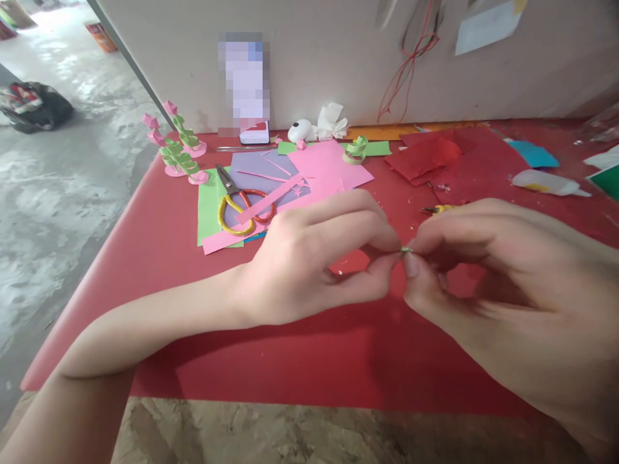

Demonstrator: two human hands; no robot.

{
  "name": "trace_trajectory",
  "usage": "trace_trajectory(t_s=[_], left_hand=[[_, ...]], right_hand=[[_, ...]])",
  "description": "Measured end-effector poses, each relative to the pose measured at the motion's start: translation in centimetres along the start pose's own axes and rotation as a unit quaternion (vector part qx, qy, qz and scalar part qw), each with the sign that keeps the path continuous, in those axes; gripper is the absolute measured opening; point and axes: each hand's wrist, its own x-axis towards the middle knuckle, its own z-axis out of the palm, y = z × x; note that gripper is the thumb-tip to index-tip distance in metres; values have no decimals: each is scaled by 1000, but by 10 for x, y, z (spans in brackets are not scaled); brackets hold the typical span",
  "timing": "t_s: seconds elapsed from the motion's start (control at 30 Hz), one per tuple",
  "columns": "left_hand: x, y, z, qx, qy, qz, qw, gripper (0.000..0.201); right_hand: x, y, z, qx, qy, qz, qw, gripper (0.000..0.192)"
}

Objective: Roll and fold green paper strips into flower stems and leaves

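My left hand (pixel 329 258) and my right hand (pixel 493 264) meet fingertip to fingertip over the red tabletop. Between them they pinch a small green paper piece (pixel 405 250), mostly hidden by the fingers. Behind my left hand lie scissors (pixel 235 203) with one yellow and one red handle, blades pointing away. A pink paper strip (pixel 268 201) rests across them, and pink paper sheets (pixel 333 167) are just beyond. Past my right hand's fingers a yellow-handled tool (pixel 438 209) shows in part.
Pink-and-green paper flowers (pixel 176 145) stand at the back left corner. A phone (pixel 246 96) leans on the wall. A curled green strip (pixel 356 149), red crumpled paper (pixel 430 158), a glue bottle (pixel 549 183) and a blue paper piece (pixel 534 154) lie along the back.
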Motion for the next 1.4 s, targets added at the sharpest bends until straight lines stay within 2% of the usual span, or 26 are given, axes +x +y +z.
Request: trace_trajectory(t_s=[0.17,0.27,0.37,0.47,0.57,0.7,0.87,1.03,1.27,1.4], left_hand=[[0,3,-2,17,-5,-17,1000,15],[0,2,-3,9,3,-21,1000,13],[0,2,-3,-45,15,-53,997,8],[1,3,-2,-130,25,-116,984,7],[2,3,-1,-169,41,-148,974,8],[1,3,0,-174,56,-139,973,8],[-3,4,4,-170,77,-145,972,9],[-5,4,10,-232,113,-170,951,7],[-6,-4,12,-295,78,-198,932,7],[-7,-4,12,-371,51,-230,898,7]], right_hand=[[-1,-2,0,-1,22,-10,1000,4],[0,-2,-2,17,13,-7,1000,4],[2,-1,-6,47,0,9,999,6],[4,1,-8,59,21,19,998,6],[4,3,-6,78,29,14,996,7],[3,4,-5,164,4,21,986,7],[5,1,-5,191,10,31,981,10],[8,1,-4,245,-17,63,967,14],[8,8,-6,298,-38,78,950,26],[7,11,-8,328,-76,116,935,14]])
